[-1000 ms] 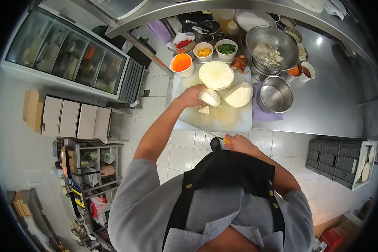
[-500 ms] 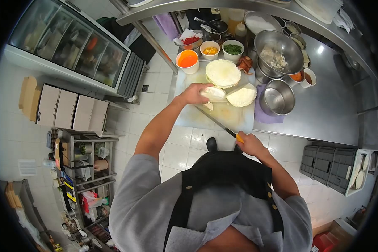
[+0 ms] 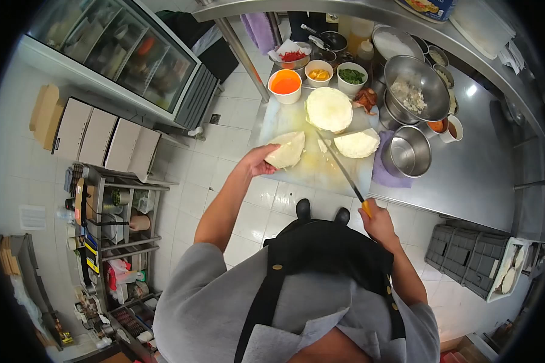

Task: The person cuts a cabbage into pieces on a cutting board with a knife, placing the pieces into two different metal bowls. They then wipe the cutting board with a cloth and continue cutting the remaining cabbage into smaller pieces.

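My left hand (image 3: 261,161) grips a pale cabbage wedge (image 3: 287,150) at the left front edge of the white cutting board (image 3: 278,124). My right hand (image 3: 379,219) is closed round the yellow handle of a long knife (image 3: 345,173), whose blade reaches up and left over the board. A large round cabbage half (image 3: 329,109), cut face up, lies at the back of the board. Right of the blade lies another cabbage piece (image 3: 358,144). Small scraps lie around the blade.
Behind the board stand a cup of orange liquid (image 3: 284,86), a bowl of chopped greens (image 3: 352,77) and a brown food item (image 3: 365,100). To the right are an empty metal pot (image 3: 407,151) on a purple cloth (image 3: 389,172) and a large steel bowl (image 3: 416,88).
My left hand has moved left and towards me with the cabbage wedge, away from the other pieces. The knife blade has swung to a steeper angle, its tip now nearer the round half.
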`<state>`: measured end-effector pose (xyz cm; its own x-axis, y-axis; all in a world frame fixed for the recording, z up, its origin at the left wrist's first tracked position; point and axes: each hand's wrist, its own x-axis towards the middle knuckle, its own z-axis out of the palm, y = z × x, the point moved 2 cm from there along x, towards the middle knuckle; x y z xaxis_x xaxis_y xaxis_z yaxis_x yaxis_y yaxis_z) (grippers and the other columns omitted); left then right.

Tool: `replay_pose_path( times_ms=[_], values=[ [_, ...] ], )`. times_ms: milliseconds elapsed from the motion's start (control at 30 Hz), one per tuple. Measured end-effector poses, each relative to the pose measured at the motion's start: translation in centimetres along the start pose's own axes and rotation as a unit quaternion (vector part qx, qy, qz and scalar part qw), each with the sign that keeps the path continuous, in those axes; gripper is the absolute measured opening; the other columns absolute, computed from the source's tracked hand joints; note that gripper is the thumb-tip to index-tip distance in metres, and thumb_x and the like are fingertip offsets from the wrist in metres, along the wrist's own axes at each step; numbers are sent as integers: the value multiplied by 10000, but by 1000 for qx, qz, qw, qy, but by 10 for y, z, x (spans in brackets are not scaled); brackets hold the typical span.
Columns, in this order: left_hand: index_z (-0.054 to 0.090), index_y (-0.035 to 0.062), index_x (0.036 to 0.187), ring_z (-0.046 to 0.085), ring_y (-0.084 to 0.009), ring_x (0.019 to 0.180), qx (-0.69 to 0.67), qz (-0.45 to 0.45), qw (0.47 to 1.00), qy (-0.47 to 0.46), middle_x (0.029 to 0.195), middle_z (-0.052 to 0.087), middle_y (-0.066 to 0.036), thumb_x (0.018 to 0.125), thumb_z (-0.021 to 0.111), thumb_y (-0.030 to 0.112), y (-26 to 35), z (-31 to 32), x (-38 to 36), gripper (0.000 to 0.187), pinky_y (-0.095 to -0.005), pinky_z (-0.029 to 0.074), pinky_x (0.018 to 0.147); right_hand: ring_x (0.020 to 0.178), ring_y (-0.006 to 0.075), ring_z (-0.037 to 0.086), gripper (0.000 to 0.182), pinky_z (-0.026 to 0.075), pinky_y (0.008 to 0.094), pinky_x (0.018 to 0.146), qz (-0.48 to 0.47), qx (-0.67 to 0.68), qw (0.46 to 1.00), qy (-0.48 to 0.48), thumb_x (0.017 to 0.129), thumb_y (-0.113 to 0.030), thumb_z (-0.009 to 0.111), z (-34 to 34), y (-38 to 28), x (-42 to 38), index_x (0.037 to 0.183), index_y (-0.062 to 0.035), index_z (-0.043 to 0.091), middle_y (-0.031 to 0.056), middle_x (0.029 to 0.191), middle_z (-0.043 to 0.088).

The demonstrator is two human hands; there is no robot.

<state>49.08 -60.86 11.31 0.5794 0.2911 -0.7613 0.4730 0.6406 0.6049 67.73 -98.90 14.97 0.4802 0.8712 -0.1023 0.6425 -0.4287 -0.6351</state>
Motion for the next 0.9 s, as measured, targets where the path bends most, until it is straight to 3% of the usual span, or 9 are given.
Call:
replay_pose_path(
  times_ms=[200, 400, 500, 767, 900],
  values=[
    [602, 121, 1143, 624, -184, 616, -67, -13, 996, 52, 856, 667, -83, 961, 579, 372, -18, 31, -17, 311, -249, 446, 471, 700, 418, 660, 322, 530, 508, 617, -41, -127, 989, -61, 952, -268, 588, 11, -49, 30, 1160, -38, 500, 198, 843, 662],
    [608, 124, 1127, 624, -190, 607, -102, -31, 991, 77, 876, 668, -93, 962, 567, 371, -18, 39, -23, 300, -243, 437, 464, 704, 418, 663, 234, 536, 496, 621, -20, -188, 970, -150, 981, -220, 513, 12, -61, 45, 1117, -44, 441, 215, 830, 644],
    [617, 117, 1112, 628, -191, 612, -94, -42, 992, 71, 870, 671, -95, 961, 565, 369, -15, 37, -19, 298, -243, 436, 463, 718, 401, 682, 304, 562, 451, 631, -58, -202, 965, -154, 865, -39, 541, 4, -73, 55, 1139, 14, 420, 229, 808, 634],
    [629, 99, 1095, 637, -190, 621, -93, -78, 991, 56, 868, 679, -105, 959, 563, 367, -1, 37, -14, 307, -245, 450, 473, 792, 369, 711, 285, 571, 443, 667, -44, -224, 948, -223, 871, -13, 530, -4, -97, 107, 1133, 57, 441, 245, 838, 685],
    [607, 47, 1086, 634, -239, 604, -101, -78, 991, 50, 851, 667, -145, 977, 538, 364, 1, 32, -5, 342, -285, 484, 480, 800, 387, 707, 259, 568, 456, 686, -46, -221, 948, -223, 893, -31, 495, 11, -103, 132, 1131, 56, 441, 247, 852, 691]
  ],
)
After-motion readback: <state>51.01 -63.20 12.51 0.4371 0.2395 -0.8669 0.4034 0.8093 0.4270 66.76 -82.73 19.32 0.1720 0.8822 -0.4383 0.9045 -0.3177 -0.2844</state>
